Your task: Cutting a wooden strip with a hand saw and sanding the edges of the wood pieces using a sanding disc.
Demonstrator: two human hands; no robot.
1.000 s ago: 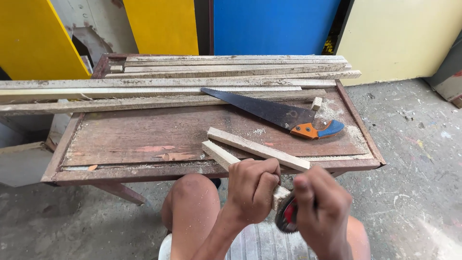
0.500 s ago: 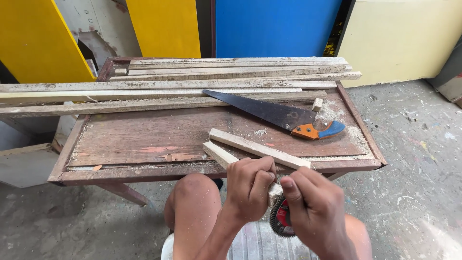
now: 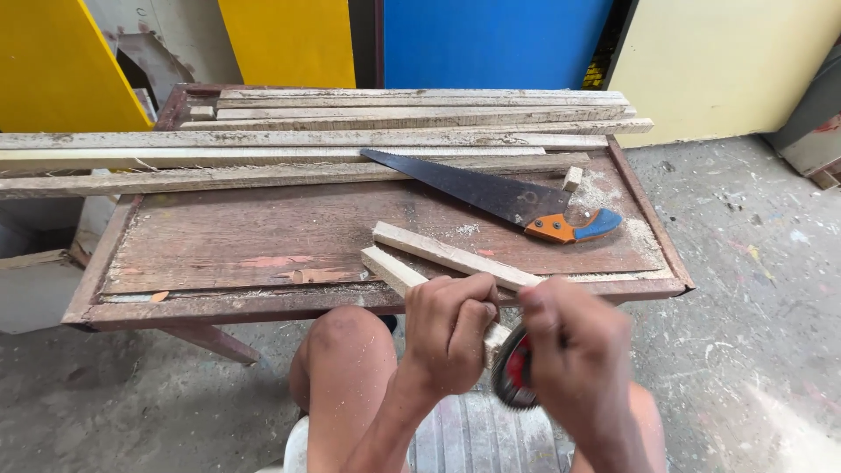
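Note:
My left hand (image 3: 448,331) is closed around the near end of a short wooden batten (image 3: 392,269) that juts off the front edge of the brown table (image 3: 263,236). My right hand (image 3: 578,363) holds a round red and black tape measure (image 3: 512,368) right against that batten end; the hand is blurred. A second short batten (image 3: 447,254) lies beside the first on the table. A handsaw with a dark blade and an orange and blue handle (image 3: 491,194) rests behind them.
Several long wooden battens (image 3: 307,140) are stacked along the table's back half. A small wood offcut (image 3: 572,179) and sawdust lie near the saw handle. Yellow, blue and cream panels (image 3: 491,44) stand behind. My bare knee (image 3: 342,350) is under the table's front edge.
The view has shifted slightly. My right hand has moved up and in with the tape measure, closer to the batten end held by my left hand.

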